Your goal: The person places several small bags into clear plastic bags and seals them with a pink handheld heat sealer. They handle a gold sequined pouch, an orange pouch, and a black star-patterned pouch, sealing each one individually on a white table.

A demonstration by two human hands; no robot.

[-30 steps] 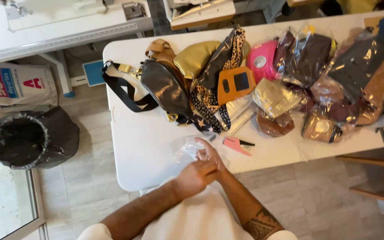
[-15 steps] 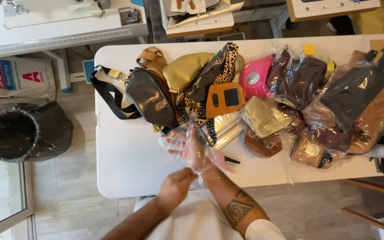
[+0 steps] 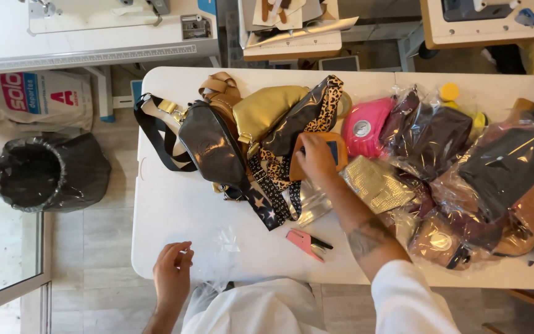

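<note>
Right hand [image 3: 316, 158] grips the upright orange pouch [image 3: 335, 151]; left hand [image 3: 171, 272] pinches a clear bag [image 3: 220, 250]

Single head-worn view; steeply downward, near, over the white table [image 3: 174, 210]

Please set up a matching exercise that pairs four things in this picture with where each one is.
Things:
1. orange pouch
2. clear plastic bag
3. pink stapler
4. black bin bag

Places:
A. on the floor, beside the table
B. under the right hand
C. at the left hand
D. on the table near its front edge

Pairs: 1-B, 2-C, 3-D, 4-A
</note>
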